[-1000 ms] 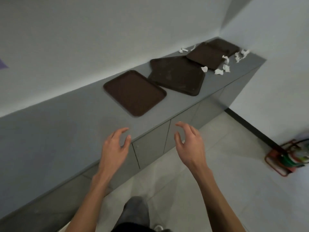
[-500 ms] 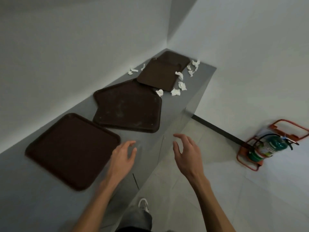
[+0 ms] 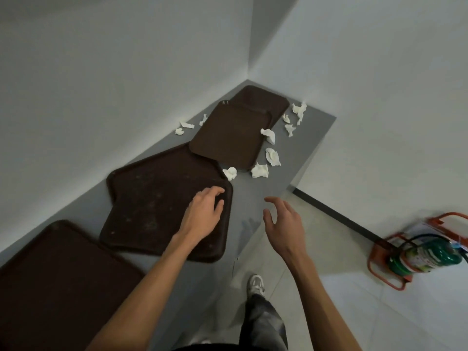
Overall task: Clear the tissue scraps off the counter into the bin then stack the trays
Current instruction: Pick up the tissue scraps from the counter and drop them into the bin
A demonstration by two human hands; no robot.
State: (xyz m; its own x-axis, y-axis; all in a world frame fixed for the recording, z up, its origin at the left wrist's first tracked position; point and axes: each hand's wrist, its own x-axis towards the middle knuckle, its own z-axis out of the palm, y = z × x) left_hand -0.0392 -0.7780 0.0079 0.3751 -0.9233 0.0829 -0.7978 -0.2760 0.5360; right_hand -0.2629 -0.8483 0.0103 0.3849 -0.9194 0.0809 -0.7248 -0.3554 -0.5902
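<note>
1. running into the corner, the long grey table [image 3: 291, 158] carries four dark brown rectangular plastic trays [image 3: 162, 198].
2. left hand [image 3: 202, 214] above the second tray, right hand [image 3: 286, 221] beside it, fingers loose, empty.
3. crumpled white tissue scraps [image 3: 259, 171] surround the far trays.

Bare counter strip [image 3: 255, 196] ahead of the hands; trays [image 3: 162, 198] left, tissue scraps [image 3: 259, 171] beyond.
</note>
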